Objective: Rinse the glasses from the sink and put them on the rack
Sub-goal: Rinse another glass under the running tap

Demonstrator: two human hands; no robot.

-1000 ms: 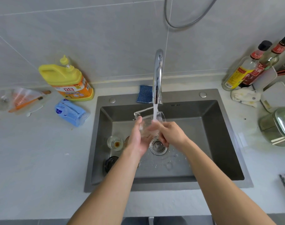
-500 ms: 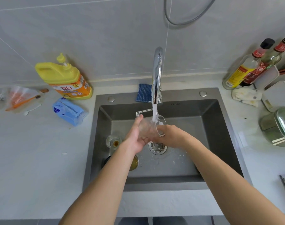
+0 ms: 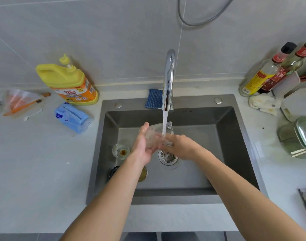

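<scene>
Your sink (image 3: 218, 119) is dark matte grey, and its tap (image 3: 168, 75) is bright chrome. The glass (image 3: 153, 134) over the sink is clear. In the sink's left side, a ribbed glass (image 3: 120, 151) shows an amber spot. Behind the sink you have a finely striped blue cloth (image 3: 154, 98). Left of the sink are a yellow bottle (image 3: 67, 82) with an orange label and a pale blue packet (image 3: 72, 117).
</scene>
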